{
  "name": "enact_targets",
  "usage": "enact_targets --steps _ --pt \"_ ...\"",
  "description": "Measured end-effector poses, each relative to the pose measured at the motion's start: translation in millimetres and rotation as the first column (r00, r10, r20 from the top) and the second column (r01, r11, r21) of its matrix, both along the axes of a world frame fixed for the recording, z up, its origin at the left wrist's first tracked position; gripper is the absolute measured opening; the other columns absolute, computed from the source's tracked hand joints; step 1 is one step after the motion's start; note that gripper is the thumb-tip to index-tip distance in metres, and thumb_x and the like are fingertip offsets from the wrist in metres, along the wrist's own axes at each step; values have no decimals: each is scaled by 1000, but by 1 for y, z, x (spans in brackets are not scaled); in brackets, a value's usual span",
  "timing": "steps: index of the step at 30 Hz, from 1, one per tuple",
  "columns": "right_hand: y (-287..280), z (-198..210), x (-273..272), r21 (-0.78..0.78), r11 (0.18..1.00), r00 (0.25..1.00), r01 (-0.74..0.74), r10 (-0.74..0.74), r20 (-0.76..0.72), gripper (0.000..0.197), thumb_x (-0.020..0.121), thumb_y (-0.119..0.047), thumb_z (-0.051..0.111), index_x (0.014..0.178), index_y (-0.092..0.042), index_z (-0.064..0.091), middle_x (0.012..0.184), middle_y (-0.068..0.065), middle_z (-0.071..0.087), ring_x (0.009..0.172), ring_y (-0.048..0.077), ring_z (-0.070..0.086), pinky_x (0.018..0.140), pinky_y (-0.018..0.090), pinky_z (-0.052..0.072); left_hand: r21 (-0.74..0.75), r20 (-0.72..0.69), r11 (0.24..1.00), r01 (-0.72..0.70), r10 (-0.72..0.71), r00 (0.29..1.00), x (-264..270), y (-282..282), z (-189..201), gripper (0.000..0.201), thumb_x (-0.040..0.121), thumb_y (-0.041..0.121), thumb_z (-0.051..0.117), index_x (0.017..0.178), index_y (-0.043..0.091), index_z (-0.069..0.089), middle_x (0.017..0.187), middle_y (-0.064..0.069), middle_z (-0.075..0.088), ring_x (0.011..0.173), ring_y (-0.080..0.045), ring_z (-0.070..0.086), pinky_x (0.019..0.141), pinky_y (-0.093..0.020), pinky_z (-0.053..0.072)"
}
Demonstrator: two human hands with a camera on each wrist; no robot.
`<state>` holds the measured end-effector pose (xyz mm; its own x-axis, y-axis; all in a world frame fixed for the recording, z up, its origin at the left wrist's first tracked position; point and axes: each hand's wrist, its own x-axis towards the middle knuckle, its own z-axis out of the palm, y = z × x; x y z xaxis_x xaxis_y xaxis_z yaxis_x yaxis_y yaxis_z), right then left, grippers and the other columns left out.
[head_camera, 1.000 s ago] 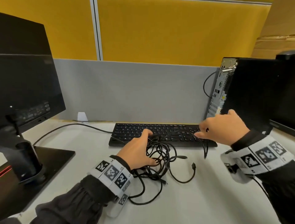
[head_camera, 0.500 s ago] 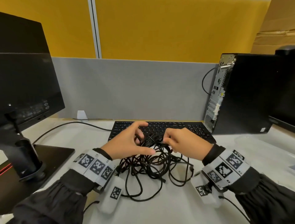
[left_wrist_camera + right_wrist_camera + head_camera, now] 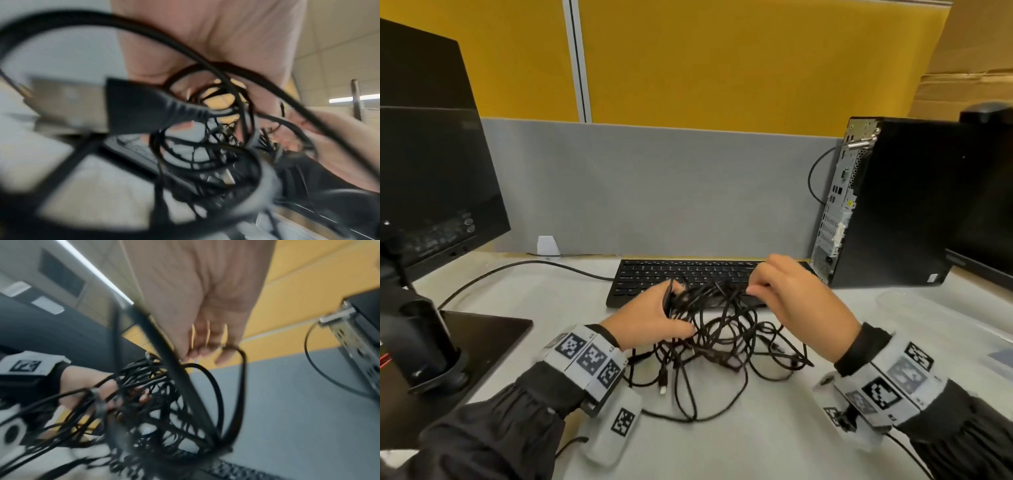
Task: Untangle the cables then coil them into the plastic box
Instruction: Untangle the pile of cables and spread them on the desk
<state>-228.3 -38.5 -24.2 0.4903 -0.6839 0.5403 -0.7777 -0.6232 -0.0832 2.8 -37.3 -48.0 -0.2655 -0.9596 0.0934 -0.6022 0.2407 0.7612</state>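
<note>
Against the yellow partition, your left hand (image 3: pixel 654 318) and right hand (image 3: pixel 794 294), apart a second ago, now both pinch the tangled cables (image 3: pixel 715 329) before the keyboard (image 3: pixel 688 270), starting the untangling.

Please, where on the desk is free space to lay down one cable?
Bare desk lies below the cable tangle, between both sleeves, and between the monitor base and keyboard. Crowded: the tangle, where the left hand and right hand grip.

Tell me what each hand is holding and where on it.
Both hold the tangle of black cables. The left hand grips a bunch of strands at its left side; the right hand pinches strands at its upper right edge. Which cable each holds cannot be told.
</note>
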Motion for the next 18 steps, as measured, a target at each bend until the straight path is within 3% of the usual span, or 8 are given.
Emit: enact_targets --steps 2,4,7,9,11,14,16,18 --pt "10 2 2 -227 974 998 23 -11 54 24 94 -29 42 82 -13 56 78 -3 50 66 11 41 59 18 34 -176 -137 978 -108 84 987 -2 2 5 31 71 12 76 88 18 51 83 7 58 75 -5 55 72 -18 43" --pt "15 2 7 -310 951 992 11 28 122 25 92 -29 43 81 -12 58 75 -3 51 61 11 43 59 21 36 -318 -231 931 -177 105 967 -6 5 11 34 69 10 76 91 20 51 92 4 58 84 -5 58 74 -10 44" --pt "14 -3 17 -323 946 962 -26 112 250 23 90 -28 50 77 -12 59 71 -3 53 61 9 47 59 16 37 -423 -297 891 -165 36 954 -13 12 16 41 68 6 77 93 25 51 97 0 58 89 -8 59 80 -14 48" --pt "11 -9 24 -335 941 926 -39 160 343 21 89 -24 52 73 -11 58 68 -4 52 60 6 44 58 12 35 -440 -327 886 -149 -3 945 -16 17 17 41 67 1 75 95 19 52 93 -2 59 88 -9 60 80 -17 50" --pt "9 -14 28 -360 932 882 -34 198 428 20 87 -21 54 70 -11 58 63 -5 51 56 6 41 52 16 37 -464 -343 874 -143 -28 939 -18 21 16 40 67 -3 73 95 17 52 90 -2 59 86 -9 58 77 -13 48" --pt "6 -13 33 -408 913 849 2 215 483 17 83 -19 56 66 -14 57 55 -5 50 51 9 39 45 24 38 -508 -393 850 -142 -83 916 -20 22 14 44 66 1 72 88 32 50 82 9 56 79 -9 56 73 -11 46" --pt "5 -11 36 -376 927 849 14 187 493 16 81 -22 56 68 -21 47 52 -9 44 50 12 38 43 23 35 -553 -400 822 -140 -114 910 -22 20 13 45 65 3 71 85 36 47 80 14 53 74 -8 54 72 -12 46" --pt "1 -11 35 -300 953 879 48 102 465 28 81 -27 60 72 -27 33 51 -13 37 47 12 33 43 23 33 -611 -380 780 -135 -140 914 -22 20 12 47 66 2 73 86 35 46 81 16 55 73 -4 54 69 -13 47"
